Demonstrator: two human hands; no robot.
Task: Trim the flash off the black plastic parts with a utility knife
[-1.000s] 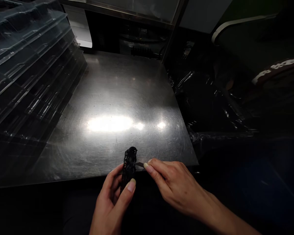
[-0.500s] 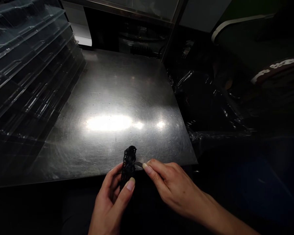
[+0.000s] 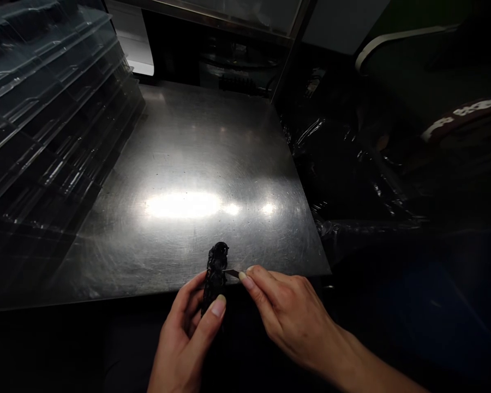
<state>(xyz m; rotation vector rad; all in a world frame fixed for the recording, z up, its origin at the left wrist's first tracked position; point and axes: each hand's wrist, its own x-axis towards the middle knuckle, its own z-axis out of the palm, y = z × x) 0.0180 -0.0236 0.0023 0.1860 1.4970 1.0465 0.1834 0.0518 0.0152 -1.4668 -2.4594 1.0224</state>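
Between the thumb and fingers of my left hand [image 3: 192, 330] is a long black plastic part [image 3: 216, 267] with round recesses along it. Its upper end reaches over the front edge of the metal table [image 3: 180, 153]; its lower end is lost in the dark. My right hand [image 3: 290, 311] pinches a small thin blade [image 3: 232, 272], whose tip points left and meets the right side of the black part. The blade's handle is hidden inside my fingers.
Clear plastic trays [image 3: 45, 98] are stacked high along the table's left side. Beyond the right edge lies dark shiny plastic sheeting [image 3: 343, 158]. A metal frame [image 3: 286, 65] rises behind the table.
The blade tip has shifted slightly left against the black part. Both hands otherwise keep nearly the same position and grip.
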